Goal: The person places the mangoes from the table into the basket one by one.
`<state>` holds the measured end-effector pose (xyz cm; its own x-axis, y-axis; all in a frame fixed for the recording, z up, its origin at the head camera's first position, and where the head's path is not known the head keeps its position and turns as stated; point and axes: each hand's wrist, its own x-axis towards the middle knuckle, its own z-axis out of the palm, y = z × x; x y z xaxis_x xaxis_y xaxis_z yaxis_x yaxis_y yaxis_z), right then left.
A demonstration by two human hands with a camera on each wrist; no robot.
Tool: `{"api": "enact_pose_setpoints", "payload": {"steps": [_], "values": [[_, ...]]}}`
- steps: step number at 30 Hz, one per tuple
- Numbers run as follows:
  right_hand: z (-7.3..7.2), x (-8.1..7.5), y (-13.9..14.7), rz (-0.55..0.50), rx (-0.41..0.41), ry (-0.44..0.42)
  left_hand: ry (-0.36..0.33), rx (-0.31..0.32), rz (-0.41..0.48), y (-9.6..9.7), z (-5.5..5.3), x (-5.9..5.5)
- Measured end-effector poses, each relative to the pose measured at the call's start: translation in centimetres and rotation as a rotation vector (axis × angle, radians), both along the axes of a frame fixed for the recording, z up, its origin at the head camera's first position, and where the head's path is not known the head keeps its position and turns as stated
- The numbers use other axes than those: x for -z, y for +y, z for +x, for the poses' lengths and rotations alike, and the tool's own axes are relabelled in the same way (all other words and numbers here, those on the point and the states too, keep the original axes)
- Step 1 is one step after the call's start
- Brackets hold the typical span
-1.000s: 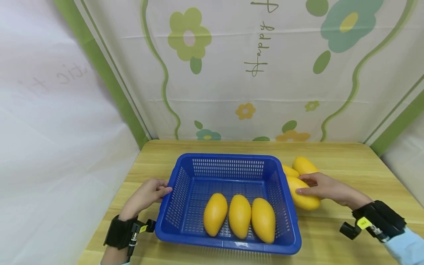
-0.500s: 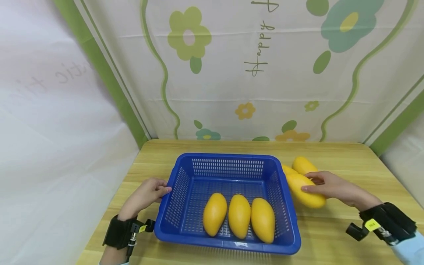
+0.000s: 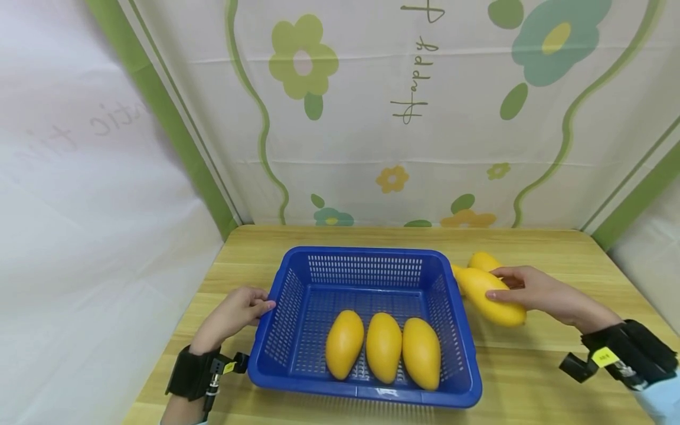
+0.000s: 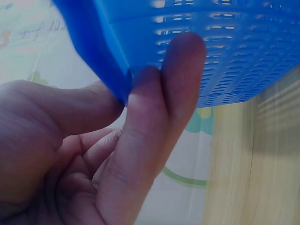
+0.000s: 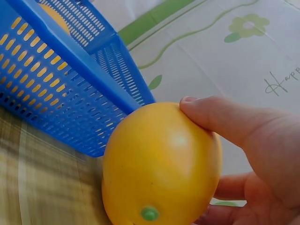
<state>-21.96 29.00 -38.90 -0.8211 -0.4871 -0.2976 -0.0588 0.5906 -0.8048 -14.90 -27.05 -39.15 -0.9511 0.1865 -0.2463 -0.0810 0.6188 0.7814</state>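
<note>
My right hand (image 3: 536, 294) grips a yellow mango (image 3: 486, 296) beside the right wall of the blue basket (image 3: 366, 391). In the right wrist view the thumb lies on top of this mango (image 5: 161, 164), whose green stem spot faces the camera. My left hand (image 3: 236, 313) pinches the basket's left rim; in the left wrist view the thumb is on one side of the rim and fingers (image 4: 183, 70) lie against the slotted wall. Three mangoes lie in the near half of the basket: a left one (image 3: 345, 344), a middle one (image 3: 384, 347) and a right one (image 3: 422, 353).
Behind the held mango, another mango (image 3: 483, 260) lies on the wooden table (image 3: 542, 378), and a further yellow piece shows next to the basket wall, mostly hidden. A white flowered cloth (image 3: 350, 136) hangs behind the table and along its sides.
My right hand has moved slightly right and away from me, raising the gripped mango over the others beside the basket. The left hand and the basket have stayed in place.
</note>
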Motion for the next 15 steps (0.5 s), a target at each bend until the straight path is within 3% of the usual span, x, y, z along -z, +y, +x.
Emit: {"api": "enact_pose_setpoints", "payload": {"steps": [15], "values": [[0.7,-1.4,-1.3,-0.010,-0.034,0.054,0.013,0.005,-0.013,0.2,0.2,-0.2]]}}
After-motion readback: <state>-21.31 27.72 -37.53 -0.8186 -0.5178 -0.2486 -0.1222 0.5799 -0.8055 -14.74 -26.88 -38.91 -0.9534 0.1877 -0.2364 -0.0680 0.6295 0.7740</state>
